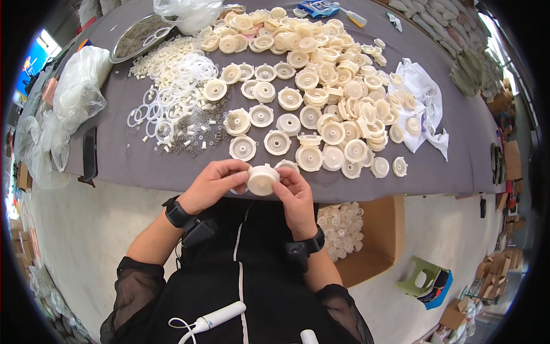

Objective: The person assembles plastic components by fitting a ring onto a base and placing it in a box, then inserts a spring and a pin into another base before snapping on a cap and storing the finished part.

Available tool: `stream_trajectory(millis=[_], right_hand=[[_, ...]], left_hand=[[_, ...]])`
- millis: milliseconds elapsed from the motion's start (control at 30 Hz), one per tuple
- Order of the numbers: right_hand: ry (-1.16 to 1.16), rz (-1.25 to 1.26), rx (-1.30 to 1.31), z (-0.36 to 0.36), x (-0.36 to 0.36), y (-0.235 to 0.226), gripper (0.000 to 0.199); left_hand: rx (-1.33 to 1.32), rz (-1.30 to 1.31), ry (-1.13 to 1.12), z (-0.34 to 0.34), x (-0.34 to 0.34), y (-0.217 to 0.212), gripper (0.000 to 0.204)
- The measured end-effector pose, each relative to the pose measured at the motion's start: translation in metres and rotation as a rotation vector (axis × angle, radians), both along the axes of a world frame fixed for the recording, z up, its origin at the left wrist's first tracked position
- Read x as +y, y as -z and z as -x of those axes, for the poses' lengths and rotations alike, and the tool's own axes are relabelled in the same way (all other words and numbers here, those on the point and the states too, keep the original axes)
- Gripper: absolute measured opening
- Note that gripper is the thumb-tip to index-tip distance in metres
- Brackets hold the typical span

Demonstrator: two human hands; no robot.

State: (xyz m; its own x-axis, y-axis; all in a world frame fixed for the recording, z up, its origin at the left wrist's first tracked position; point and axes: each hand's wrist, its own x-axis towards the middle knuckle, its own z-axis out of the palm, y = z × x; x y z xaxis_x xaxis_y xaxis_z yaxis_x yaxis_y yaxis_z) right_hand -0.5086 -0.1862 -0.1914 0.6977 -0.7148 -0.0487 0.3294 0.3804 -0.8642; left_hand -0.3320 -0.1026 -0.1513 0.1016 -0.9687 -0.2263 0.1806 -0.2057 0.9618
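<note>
Between my two hands, just over the table's front edge, is a round cream plastic cap (262,182) with small lugs on its rim. My left hand (220,179) pinches its left side, with part of a clear ring showing below those fingertips. Fingers of my right hand (293,195) close on the cap's right side. Just beyond my hands, similar round caps (277,142) lie in loose rows, and a large heap of them (326,74) spreads behind and to the right. White rings (163,117), small white plugs (172,54) and tiny metal springs (192,135) lie to the left.
A metal tray (123,50) of small parts sits at the back left, near clear plastic bags (83,80). A white cloth (421,86) lies on the right. Below the table stand a cardboard box (378,246) holding caps and a green stool (417,278).
</note>
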Motion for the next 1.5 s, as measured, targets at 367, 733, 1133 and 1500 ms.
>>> stream_trajectory(millis=[367, 733, 1133, 1500], right_hand=[[0.623, 0.813, 1.282, 0.159, -0.025, -0.009, 0.032], [0.22, 0.419, 0.462, 0.034, -0.004, -0.009, 0.019], [0.214, 0.658, 0.435, -0.02, 0.003, -0.013, 0.032], [-0.118, -0.166, 0.1, -0.019, 0.003, -0.002, 0.024]], left_hand=[[-1.281, 0.273, -0.079, -0.014, -0.026, 0.007, 0.017], [-1.036, 0.107, -0.209, -0.016, -0.024, 0.008, 0.009], [-0.971, 0.236, -0.219, -0.021, -0.018, 0.013, 0.014], [-0.217, 0.011, -0.152, -0.028, 0.007, 0.013, 0.018]])
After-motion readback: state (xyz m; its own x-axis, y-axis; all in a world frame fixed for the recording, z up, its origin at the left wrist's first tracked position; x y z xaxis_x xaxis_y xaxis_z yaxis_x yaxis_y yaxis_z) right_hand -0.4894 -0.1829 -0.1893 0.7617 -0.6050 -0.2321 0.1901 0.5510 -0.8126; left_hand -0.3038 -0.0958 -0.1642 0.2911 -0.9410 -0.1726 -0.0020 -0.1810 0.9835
